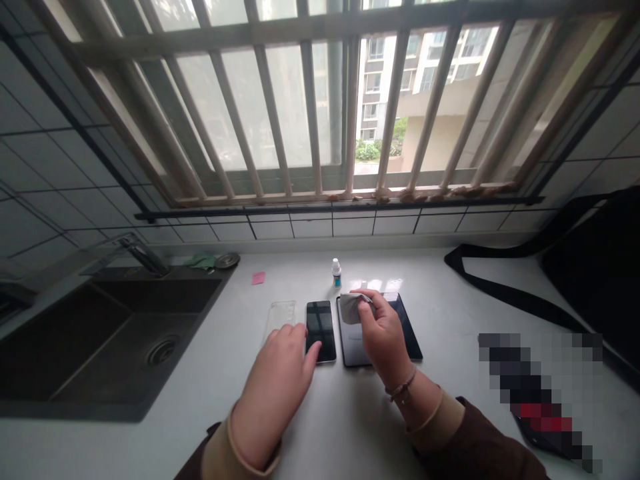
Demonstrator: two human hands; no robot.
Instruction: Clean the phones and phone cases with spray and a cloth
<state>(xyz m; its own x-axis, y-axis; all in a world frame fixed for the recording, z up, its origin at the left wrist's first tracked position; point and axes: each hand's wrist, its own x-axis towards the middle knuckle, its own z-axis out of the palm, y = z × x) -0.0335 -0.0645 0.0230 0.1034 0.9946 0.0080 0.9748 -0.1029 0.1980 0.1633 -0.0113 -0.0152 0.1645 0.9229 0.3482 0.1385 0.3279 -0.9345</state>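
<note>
My left hand (280, 370) hovers over or rests at the left edge of a dark-screened smartphone (320, 323), thumb apart from the fingers; whether it touches the phone I cannot tell. Partly behind that hand lies a clear phone case (282, 313). In my right hand (384, 328) a grey cleaning cloth (353, 308) is pinched between thumb and fingers. Beneath this hand a tablet (407, 327) lies flat, partly hidden by the hand and cloth. Just beyond the phone stands a small white bottle (337, 273) with a blue label.
At the left is a dark sink (125, 360) with a faucet (145, 257). A pink paper square (258, 278) lies on the white counter (350, 427). A black bag strap (505, 287) stretches across the right side, above a pixelated item (540, 393). A barred window is behind.
</note>
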